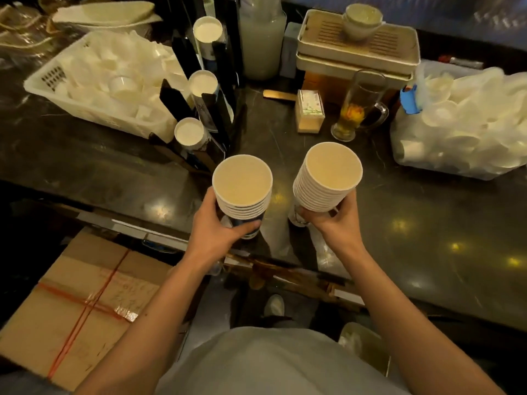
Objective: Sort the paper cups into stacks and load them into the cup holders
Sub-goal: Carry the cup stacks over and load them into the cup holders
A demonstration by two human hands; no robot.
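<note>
My left hand (212, 228) grips a short stack of paper cups (242, 185) from below, mouths up, over the dark counter's near edge. My right hand (335, 220) grips a taller stack of paper cups (328, 173) just to the right, tilted slightly left. The two stacks are apart. The black cup holder rack (218, 109) stands behind the left stack and holds three columns of cups: a near one (189, 134), a middle one (203, 84) and a far one (208, 29).
A white basket of lids (40, 84) sits far left. A glass mug (360, 109), a small box (310, 111), stacked trays (356, 59) and a jug (262, 41) stand behind. A plastic bag of lids (462, 124) lies right. A cardboard box (77, 303) sits below left.
</note>
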